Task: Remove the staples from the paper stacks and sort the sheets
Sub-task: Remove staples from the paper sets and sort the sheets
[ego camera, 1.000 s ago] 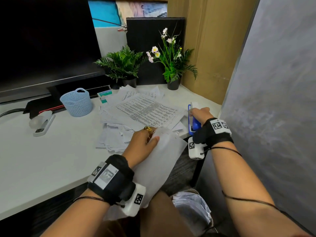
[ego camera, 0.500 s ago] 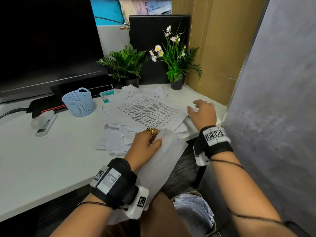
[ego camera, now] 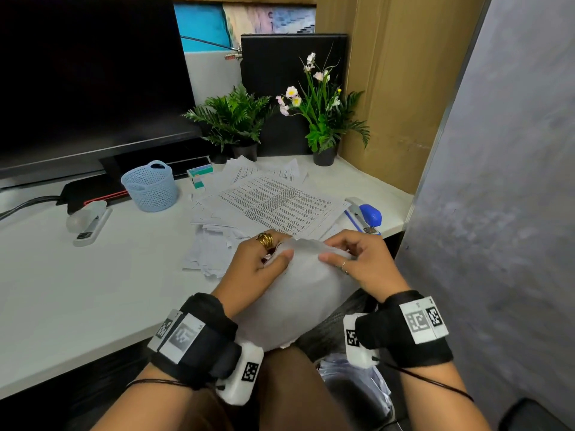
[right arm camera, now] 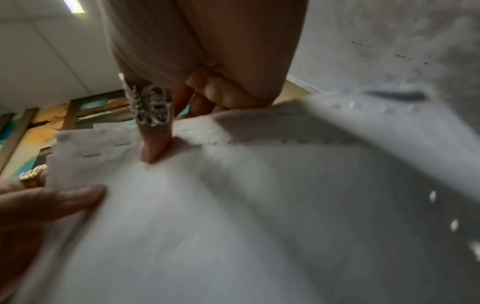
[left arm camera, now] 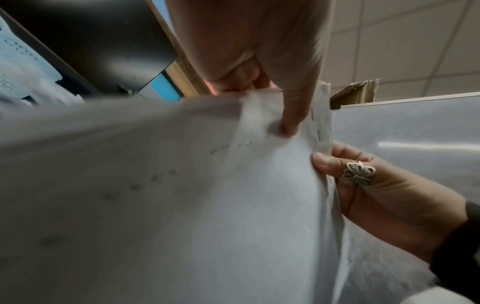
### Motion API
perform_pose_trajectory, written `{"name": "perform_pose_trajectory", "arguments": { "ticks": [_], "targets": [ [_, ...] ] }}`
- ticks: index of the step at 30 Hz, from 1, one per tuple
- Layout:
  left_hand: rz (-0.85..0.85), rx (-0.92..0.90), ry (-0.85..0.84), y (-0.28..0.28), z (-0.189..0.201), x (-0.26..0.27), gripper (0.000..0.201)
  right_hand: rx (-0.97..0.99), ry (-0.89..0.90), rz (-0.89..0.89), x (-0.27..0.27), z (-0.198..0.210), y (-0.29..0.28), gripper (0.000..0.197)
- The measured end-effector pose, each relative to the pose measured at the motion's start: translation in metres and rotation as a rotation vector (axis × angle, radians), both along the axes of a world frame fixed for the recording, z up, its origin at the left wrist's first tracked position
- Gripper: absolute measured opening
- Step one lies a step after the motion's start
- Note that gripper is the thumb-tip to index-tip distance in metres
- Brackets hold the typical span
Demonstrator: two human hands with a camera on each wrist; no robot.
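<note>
Item one, far left of the white desk [ego camera: 77,293]: a clear stapler [ego camera: 88,220], idle, then a pale blue basket [ego camera: 149,186] to its right; neither is at risk, I judge, unless sheets get pushed that way. Item two, centre: the loose printed sheets [ego camera: 273,206], fanned untidily toward the far side of the desk; a careless drop here could mix sorted with unsorted pages. Item three, near centre: my left hand [ego camera: 255,269], thumb and fingers pinching the far left corner of the stapled stack [ego camera: 298,300], which hangs off the near edge of the desk over the lap. Item four: staples [right arm camera: 93,155], several in a row along the far edge of the stack, plain in the right wrist view; I read them as still seated. Item five: my right hand [ego camera: 361,262], thumb on the top face and fingers curled behind, gripping the same far edge just right of the left hand. Risks, as I judge them: pulling the sheets apart bare-handed could tear the corners at the staple holes; a staple leg could prick a fingertip; a freed staple could fall to the floor or into the bin [ego camera: 357,387] below, unseen. Item six, far right: a blue staple remover [ego camera: 365,216] lying on the desk, unheld; leaving it there raises the tear risk.
</note>
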State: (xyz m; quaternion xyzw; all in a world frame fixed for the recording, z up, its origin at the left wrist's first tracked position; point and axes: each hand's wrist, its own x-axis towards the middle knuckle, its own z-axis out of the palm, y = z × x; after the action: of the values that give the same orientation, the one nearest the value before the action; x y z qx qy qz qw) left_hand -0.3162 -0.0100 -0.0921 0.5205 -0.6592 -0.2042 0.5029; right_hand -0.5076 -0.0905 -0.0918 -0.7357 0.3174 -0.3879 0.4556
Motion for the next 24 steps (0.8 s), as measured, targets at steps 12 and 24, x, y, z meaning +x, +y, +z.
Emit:
{"name": "perform_pose_trajectory", "arguments": {
  "ticks": [12,24],
  "targets": [
    [0.034,-0.302,0.127,0.01,-0.003,-0.013,0.02,-0.557,-0.224,-0.146,-0.008,-0.008,0.019,0.022],
    [0.017,-0.245,0.214,0.02,-0.009,-0.031,0.026,-0.665,-0.225,-0.228,-0.024,-0.01,0.026,0.025]
  ]
}}
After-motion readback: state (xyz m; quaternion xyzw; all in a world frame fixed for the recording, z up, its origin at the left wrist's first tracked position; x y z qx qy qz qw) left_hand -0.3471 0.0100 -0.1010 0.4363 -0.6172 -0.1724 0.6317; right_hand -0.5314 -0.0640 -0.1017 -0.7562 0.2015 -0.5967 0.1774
